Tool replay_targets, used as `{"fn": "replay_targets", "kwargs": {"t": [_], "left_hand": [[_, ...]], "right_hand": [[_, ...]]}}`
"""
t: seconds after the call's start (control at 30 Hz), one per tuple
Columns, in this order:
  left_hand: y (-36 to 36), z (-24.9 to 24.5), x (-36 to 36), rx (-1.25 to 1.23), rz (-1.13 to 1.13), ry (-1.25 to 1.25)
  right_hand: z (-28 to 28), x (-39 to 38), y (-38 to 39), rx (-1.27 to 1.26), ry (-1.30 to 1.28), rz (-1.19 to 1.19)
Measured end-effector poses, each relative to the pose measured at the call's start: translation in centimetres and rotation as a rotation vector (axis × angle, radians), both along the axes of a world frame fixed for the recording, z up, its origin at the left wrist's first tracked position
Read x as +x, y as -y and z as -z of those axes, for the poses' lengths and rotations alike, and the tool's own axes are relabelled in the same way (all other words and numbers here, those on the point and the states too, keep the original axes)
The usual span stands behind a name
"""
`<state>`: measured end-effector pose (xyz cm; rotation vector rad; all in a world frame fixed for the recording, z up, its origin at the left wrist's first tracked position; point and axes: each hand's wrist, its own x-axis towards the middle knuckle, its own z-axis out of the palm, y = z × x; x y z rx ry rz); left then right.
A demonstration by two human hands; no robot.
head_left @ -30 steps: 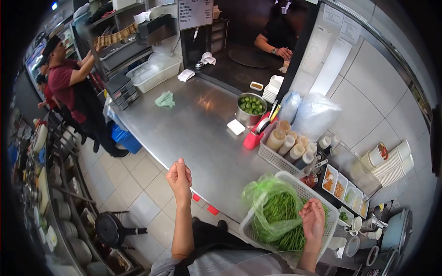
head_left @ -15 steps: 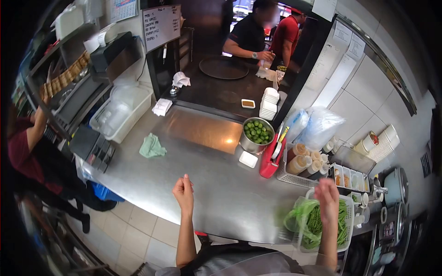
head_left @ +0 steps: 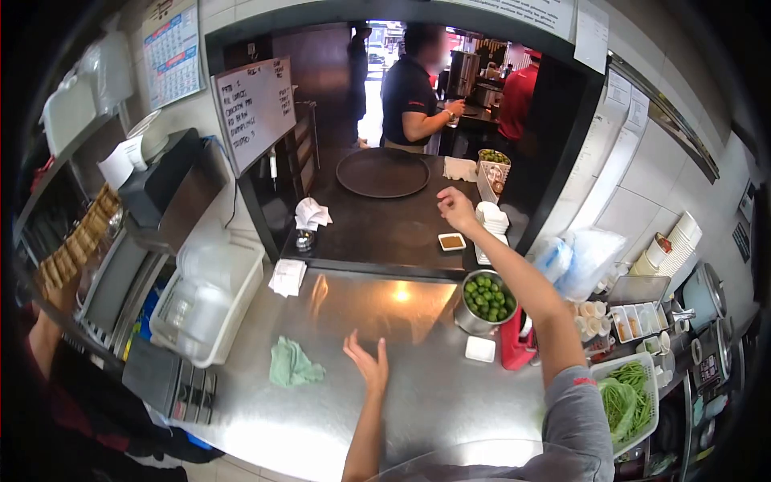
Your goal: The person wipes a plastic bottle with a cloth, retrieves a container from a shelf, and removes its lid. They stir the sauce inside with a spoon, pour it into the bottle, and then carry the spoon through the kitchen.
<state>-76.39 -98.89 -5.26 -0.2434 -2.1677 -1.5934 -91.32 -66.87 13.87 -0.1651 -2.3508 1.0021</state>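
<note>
My right hand (head_left: 458, 210) is stretched across the dark pass-through counter, its fingers loosely bent and nothing visible in them. Just below it sits a small white dish of brown sauce (head_left: 451, 242); a stack of white dishes (head_left: 491, 218) stands close on its right. My left hand (head_left: 368, 365) hovers over the steel table (head_left: 450, 402) with fingers spread, holding nothing. To its left lies a crumpled green cloth (head_left: 294, 363). A metal pot (head_left: 475, 323) full of green limes (head_left: 488, 296) and a small white dish (head_left: 480, 349) are under my right forearm.
A round dark tray (head_left: 383, 173) lies on the pass-through counter, with people beyond it. At left are a white bin (head_left: 229, 333) of plastic containers and a receipt printer (head_left: 173, 181). A basket (head_left: 652, 394) of green beans and a red holder (head_left: 518, 345) are at right.
My right hand has moved from above the green beans to over the pass-through counter. My left hand has opened. The view has tilted up, and the people beyond the counter have shifted.
</note>
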Motion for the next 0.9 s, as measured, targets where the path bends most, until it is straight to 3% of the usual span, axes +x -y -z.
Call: {"fn": "replay_targets", "kwargs": {"t": [0.13, 0.27, 0.33, 0.43, 0.53, 0.77, 0.9], "left_hand": [[-1.6, -0.2, -3.3, 0.034, 0.106, -0.064], [-2.9, 1.1, -5.6, 0.098, 0.123, -0.109], [-3.2, 1.7, -6.2, 0.129, 0.148, -0.165], [-3.2, 2.1, -6.2, 0.155, 0.186, -0.259], [-3.4, 1.4, -6.1, 0.21, 0.275, -0.242], [-4.1, 2.5, -5.8, 0.136, 0.353, -0.026], [-3.6, 2.2, -5.8, -0.093, 0.578, 0.068]], "right_hand": [[2.7, -7.3, 0.1, 0.277, -0.121, 0.187], [5.2, -11.5, 0.6, 0.32, 0.035, 0.244], [3.8, -10.5, 2.8, 0.655, 0.246, 0.283], [6.3, -12.1, 1.0, 1.101, 0.225, 0.251], [7.7, -12.8, 0.2, 1.074, 0.125, 0.293], [8.2, -14.4, -0.9, 1.01, 0.264, 0.371], [7.8, -15.0, -0.6, 0.94, 0.38, 0.38]]}}
